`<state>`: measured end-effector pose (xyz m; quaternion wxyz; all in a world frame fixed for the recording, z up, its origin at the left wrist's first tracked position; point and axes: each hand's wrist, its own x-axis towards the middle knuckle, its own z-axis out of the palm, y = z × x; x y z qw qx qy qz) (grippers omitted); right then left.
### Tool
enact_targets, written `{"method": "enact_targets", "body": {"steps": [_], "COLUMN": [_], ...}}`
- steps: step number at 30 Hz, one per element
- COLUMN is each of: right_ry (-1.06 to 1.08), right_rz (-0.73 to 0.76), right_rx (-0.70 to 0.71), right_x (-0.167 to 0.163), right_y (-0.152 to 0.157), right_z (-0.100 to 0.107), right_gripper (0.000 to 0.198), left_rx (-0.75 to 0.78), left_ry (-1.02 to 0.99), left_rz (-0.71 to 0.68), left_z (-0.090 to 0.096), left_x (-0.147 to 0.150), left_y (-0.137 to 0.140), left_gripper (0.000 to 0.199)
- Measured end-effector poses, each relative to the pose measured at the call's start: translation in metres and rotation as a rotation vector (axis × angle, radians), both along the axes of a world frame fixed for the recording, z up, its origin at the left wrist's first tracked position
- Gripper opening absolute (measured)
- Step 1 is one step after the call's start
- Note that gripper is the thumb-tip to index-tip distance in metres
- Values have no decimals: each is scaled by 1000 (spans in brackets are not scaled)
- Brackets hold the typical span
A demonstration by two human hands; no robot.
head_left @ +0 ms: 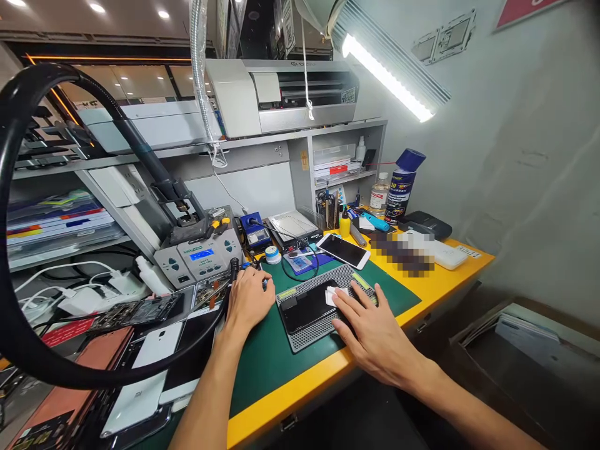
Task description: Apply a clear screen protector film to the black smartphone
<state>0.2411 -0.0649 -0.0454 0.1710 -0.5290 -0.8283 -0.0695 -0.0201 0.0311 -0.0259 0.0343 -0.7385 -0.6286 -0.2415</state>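
Head view: my right hand (368, 322) is resting, fingers spread, tips holding a white wipe (330, 297) against the right end of the black phone (307, 308); a perforated pad (304, 339) is lying beneath, probably for grip. My left hand (250, 297) is curling nearby, its hold unclear. Beyond, a white phone (344, 249) is lying aside, likely out of my way; overhead, a lamp (391, 62) is shining.
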Motion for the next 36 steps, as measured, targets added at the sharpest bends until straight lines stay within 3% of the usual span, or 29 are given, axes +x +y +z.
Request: {"method": "enact_targets", "body": {"steps": [8, 22, 30, 36], "right_ry": [-6, 131, 175, 160], "right_rz": [-10, 224, 248, 207], "right_rx": [47, -57, -106, -61], "right_x": [-6, -73, -74, -50], "right_y": [-14, -24, -25, -26], "right_z": [-4, 2, 4, 2], "right_gripper": [50, 53, 52, 49], "left_rx": [-2, 17, 23, 14], "left_ry": [5, 18, 33, 44], "left_rz": [6, -15, -23, -21], "left_z": [-1, -1, -2, -2], "left_x": [0, 0, -1, -2], "left_y": [1, 1, 1, 2], "left_gripper": [25, 26, 26, 28]}}
